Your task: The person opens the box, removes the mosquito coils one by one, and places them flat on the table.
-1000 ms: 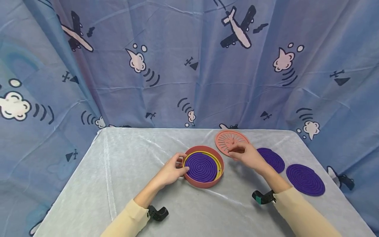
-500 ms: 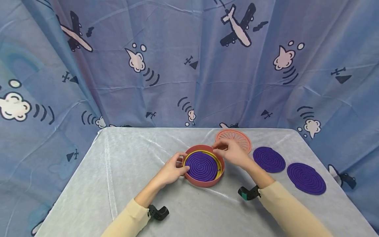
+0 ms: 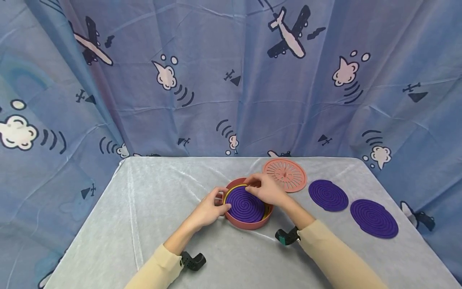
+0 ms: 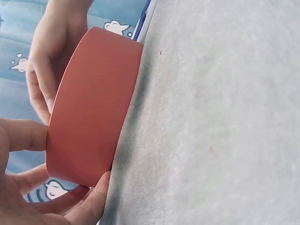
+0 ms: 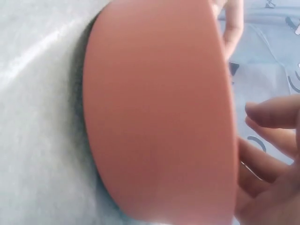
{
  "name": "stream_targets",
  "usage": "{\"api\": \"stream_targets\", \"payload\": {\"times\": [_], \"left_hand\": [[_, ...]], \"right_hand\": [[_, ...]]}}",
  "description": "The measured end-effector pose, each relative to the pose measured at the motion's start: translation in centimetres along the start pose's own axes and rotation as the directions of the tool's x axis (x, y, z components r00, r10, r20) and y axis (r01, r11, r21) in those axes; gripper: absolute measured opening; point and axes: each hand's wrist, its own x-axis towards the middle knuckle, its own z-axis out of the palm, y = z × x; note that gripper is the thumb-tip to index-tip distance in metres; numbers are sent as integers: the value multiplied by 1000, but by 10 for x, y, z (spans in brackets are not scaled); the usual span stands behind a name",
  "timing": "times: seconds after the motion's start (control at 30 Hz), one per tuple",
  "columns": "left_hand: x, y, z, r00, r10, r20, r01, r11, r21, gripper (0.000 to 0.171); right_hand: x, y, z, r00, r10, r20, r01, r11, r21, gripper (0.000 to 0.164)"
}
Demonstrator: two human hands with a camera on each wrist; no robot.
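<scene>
A round coral-pink mosquito coil box point(image 3: 249, 226) sits on the table in the head view, with a yellow ring point(image 3: 233, 188) inside its wall. Within it lies a purple mosquito coil point(image 3: 244, 204). My left hand point(image 3: 209, 206) grips the box's left side, thumb over the rim and fingers along the outer wall point(image 4: 93, 108). Over the far right part of the box, my right hand point(image 3: 266, 189) reaches in with bent fingers at the coil's upper edge. In the right wrist view its fingertips point(image 5: 253, 110) show beyond the rim, and I see no clear pinch.
A slotted pink lid point(image 3: 293, 176) lies flat behind the right hand. Two more purple coils, a nearer-in one point(image 3: 328, 195) and an outer one point(image 3: 373, 218), lie to the right on the pale cloth-covered table point(image 3: 173, 184). A patterned blue curtain point(image 3: 209, 80) hangs behind.
My right hand has moved left from the slotted lid to the box and now reaches in at the coil's upper edge. The left hand and the box have stayed in place.
</scene>
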Motion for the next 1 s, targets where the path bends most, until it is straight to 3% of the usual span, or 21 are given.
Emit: {"api": "stream_targets", "payload": {"times": [0.3, 0.63, 1.0], "left_hand": [[0, 0, 2, 1000, 13, 6, -13, 1000, -9, 50], [1, -1, 2, 1000, 2, 6, -2, 1000, -12, 49], [0, -2, 1, 1000, 0, -9, 0, 1000, -9, 48]], "right_hand": [[5, -1, 15, 998, 44, 36, -42, 998, -55, 25], [6, 1, 22, 999, 12, 51, -5, 991, -136, 22], [7, 0, 11, 1000, -12, 19, 12, 1000, 10, 23]]}}
